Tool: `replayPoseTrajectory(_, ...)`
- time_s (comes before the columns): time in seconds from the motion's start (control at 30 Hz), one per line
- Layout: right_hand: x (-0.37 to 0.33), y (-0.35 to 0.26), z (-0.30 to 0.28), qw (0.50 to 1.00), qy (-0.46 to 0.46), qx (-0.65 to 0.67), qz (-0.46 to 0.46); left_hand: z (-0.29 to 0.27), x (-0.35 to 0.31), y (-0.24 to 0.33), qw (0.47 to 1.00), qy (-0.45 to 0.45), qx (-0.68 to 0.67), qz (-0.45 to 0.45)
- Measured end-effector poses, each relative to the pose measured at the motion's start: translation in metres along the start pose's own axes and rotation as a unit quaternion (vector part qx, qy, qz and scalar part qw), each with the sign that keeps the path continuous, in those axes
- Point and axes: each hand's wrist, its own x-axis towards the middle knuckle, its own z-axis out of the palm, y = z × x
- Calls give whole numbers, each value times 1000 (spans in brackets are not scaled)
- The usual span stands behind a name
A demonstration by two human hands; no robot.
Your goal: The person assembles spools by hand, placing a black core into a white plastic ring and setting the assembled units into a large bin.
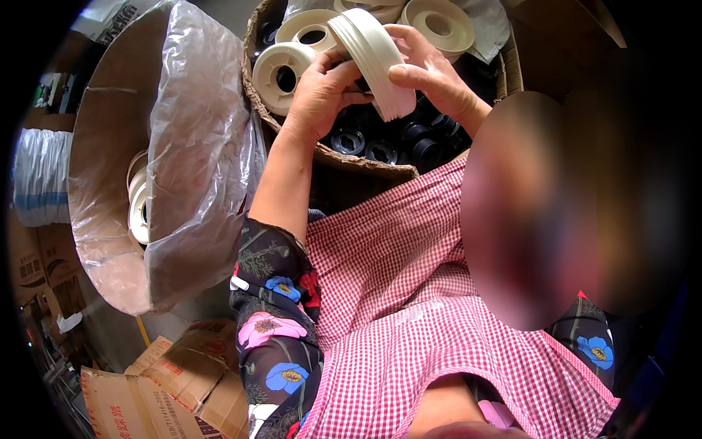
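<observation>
Between my two hands is a cream-coloured round plastic cap, tilted on its edge, with ridges like screw threads round its side. My left hand is closed on its left and lower side, with some of the fingers hidden behind it. On the other side my right hand grips it, the thumb pressed to the rim. Below and around the hands is a cardboard box of parts. Cream flanged rings lie in it beside the left hand, and another cream ring lies behind the right. Black round plastic parts fill the box below.
At the left stands a large carton lined with a clear plastic bag, with several cream rings inside. Flattened cardboard boxes lie at the lower left. A white wrapped bundle stands at the far left. The right side is blurred.
</observation>
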Motion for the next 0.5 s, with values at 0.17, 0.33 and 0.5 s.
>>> replayPoseTrajectory(0.17, 6, 12, 1, 987, -33, 120, 100, -11, 1, 2, 989, 14, 145, 30)
replayPoseTrajectory(0.33, 15, 9, -20, 901, -162, 197, 350, -9, -2, 1, 983, -20, 180, 39)
replayPoseTrajectory(0.5, 17, 6, -29, 957, -48, -114, 261, -12, -1, 3, 983, -16, 179, 24)
